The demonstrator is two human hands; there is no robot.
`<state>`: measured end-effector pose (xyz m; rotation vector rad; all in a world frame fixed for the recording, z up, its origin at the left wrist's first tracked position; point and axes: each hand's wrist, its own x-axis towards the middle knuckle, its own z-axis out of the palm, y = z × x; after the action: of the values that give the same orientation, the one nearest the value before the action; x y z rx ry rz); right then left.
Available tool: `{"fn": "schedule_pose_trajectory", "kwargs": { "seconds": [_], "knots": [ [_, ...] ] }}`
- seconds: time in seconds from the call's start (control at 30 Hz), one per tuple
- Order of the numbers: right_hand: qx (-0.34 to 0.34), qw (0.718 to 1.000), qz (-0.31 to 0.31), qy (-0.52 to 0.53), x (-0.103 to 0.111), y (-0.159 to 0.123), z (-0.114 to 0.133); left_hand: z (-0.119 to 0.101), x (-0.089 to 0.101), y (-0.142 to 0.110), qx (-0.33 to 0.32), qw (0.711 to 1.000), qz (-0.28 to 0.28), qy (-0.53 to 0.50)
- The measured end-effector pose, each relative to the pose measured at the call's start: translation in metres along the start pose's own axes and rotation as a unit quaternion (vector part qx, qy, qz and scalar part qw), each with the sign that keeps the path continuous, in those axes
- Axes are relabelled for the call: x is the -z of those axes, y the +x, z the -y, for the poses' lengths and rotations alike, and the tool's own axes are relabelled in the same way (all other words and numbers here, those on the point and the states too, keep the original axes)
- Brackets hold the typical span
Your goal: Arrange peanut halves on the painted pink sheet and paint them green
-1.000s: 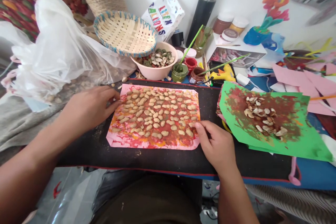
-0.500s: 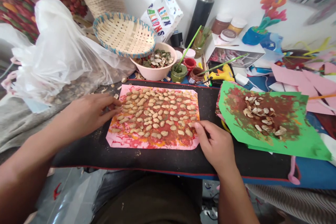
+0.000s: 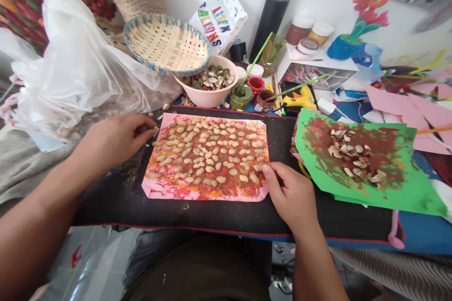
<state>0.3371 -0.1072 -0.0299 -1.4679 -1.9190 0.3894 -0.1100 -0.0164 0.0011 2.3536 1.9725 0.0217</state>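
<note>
A pink sheet of paper (image 3: 160, 194), smeared with red and orange paint, lies on the black mat. Rows of whole peanuts (image 3: 209, 155) cover most of it. Just off the sheet's upper left edge, my left hand (image 3: 115, 143) has thumb and fingertips closed on a small pale piece of peanut shell (image 3: 156, 130). My right hand (image 3: 291, 195) grips the paper's right edge, its thumb on top beside a peanut and the other fingers curled, partly hidden.
A green painted sheet (image 3: 314, 150) with broken shells lies at right. Behind stand a pink bowl (image 3: 205, 99) of shells, a woven basket (image 3: 165, 44), paint jars (image 3: 241, 98), a yellow glue gun (image 3: 300, 99) and a black flask (image 3: 270, 21). A plastic bag (image 3: 74, 51) is at left.
My left hand has drawn back leftward and up from the paper's left edge, and its fingertips have closed on the shell piece. The right hand and the peanuts look unmoved.
</note>
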Motion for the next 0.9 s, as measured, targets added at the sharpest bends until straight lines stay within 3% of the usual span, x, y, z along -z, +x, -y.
{"fn": "schedule_pose_trajectory", "kwargs": {
  "seconds": [0.13,0.3,0.47,0.9],
  "knots": [
    [0.003,1.000,0.001,0.000,0.000,0.000,0.000,-0.007,0.003,-0.006,-0.011,0.999,-0.031,0.013],
    [0.004,1.000,0.000,0.004,0.000,-0.001,0.000,-0.030,0.010,-0.010,-0.042,0.990,-0.083,0.105],
    [-0.006,1.000,0.005,0.007,0.000,0.000,-0.001,-0.039,0.006,-0.008,-0.092,0.983,-0.055,0.152],
    [0.024,1.000,-0.011,0.002,-0.001,-0.001,0.000,-0.021,-0.004,-0.014,-0.107,0.994,-0.035,0.004]
  ]
}}
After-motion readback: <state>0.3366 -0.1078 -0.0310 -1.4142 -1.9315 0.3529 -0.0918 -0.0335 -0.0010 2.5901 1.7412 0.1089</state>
